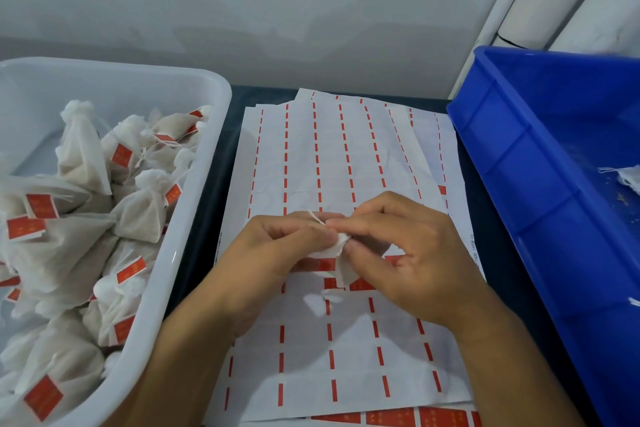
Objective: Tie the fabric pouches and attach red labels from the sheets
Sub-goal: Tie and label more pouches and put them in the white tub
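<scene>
Both hands meet above the middle of the desk. The left hand (277,246) and right hand (398,246) each pinch, fingertips together, the gathered neck of one small white fabric pouch (341,246); a thin white drawstring (317,217) loops up between them. The pouch hangs just above a stack of white label sheets (346,156) with columns of short red dashes; whole red labels (391,417) show at the stack's near edge. Small print runs along the sheet's right edge, too small to read. The sheets lie on a dark desk surface (204,218) against a pale grey wall (242,10). At the left edge stands a white plastic tub (194,204) full of tied, red-labelled pouches (104,211). At the right edge sits a blue plastic crate (519,166).
</scene>
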A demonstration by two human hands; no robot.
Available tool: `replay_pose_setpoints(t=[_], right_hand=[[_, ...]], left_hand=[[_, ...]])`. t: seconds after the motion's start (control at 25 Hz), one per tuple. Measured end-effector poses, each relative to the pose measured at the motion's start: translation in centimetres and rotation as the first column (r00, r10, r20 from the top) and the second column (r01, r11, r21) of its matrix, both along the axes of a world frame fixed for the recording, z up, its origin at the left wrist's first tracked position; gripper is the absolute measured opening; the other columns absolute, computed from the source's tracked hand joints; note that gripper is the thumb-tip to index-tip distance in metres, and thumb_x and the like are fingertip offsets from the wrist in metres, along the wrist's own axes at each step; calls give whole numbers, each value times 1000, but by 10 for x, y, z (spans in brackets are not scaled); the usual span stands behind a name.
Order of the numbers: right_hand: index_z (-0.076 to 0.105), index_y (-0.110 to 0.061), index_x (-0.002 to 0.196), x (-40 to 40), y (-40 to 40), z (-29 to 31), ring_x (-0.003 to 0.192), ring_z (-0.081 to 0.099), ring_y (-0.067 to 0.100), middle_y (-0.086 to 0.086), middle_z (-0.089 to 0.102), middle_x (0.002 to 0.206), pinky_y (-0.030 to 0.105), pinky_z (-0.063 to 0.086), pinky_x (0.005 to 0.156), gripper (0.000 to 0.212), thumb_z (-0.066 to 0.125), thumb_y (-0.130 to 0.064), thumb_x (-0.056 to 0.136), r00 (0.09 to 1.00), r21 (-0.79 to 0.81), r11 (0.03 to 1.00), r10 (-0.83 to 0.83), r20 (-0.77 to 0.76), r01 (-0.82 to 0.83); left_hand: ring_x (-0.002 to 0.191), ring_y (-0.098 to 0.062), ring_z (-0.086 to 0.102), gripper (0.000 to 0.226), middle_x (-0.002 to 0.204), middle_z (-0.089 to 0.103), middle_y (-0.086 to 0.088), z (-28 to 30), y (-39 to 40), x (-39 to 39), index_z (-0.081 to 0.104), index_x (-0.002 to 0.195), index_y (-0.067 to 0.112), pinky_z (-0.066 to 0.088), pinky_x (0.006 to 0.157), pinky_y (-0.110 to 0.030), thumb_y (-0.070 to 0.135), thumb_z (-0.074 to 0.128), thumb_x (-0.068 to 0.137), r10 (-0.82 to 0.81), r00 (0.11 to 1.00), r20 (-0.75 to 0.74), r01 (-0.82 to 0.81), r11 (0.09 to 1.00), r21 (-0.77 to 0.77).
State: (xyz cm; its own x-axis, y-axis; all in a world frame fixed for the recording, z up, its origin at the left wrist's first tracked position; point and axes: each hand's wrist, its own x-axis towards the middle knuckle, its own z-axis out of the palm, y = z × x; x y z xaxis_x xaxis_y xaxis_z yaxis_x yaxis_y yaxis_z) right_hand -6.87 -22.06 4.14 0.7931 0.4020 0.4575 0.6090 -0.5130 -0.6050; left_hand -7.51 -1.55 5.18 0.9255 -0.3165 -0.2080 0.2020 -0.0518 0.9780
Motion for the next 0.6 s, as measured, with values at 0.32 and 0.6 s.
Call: replay_pose_setpoints(t=[0.32,0.6], right_hand=[[72,-31,97,-5,14,10,91,67,14,-23,66,91,24,56,71,10,66,-24,96,981,252,949,-174,-85,190],[74,-28,93,-7,23,9,86,71,16,-13,71,84,25,59,69,9,66,-32,95,929,408,874,-115,-351,262]], left_hand=[[111,-7,63,17,112,67,19,1,-14,-6,83,85,30,57,75,-25,47,80,83,105,970,221,-114,993,29],[104,-7,66,28,101,69,13,-2,-20,-7,84,82,33,59,77,-28,53,74,65,323,919,226,-317,946,-64]])
